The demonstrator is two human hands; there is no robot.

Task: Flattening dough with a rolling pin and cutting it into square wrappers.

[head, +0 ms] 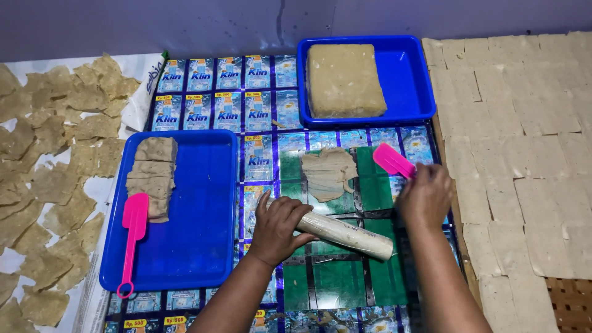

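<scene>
My left hand [279,227] rests on a pale cylindrical rolling pin [351,234] that lies at an angle on a shiny printed plastic mat [259,105]. My right hand [425,196] grips a pink plastic scraper [393,160], its blade pointing up and left. Just beyond the rolling pin lies a small stack of thin, flattened dough sheets [328,172]. Both hands are a short way in front of that stack.
A blue tray [197,234] at left holds a row of dough pieces [153,176] and a second pink scraper [132,237]. Another blue tray [404,80] at the back holds a dough block [344,80]. Cut squares [524,142] cover the right; torn thin pieces [55,172] the left.
</scene>
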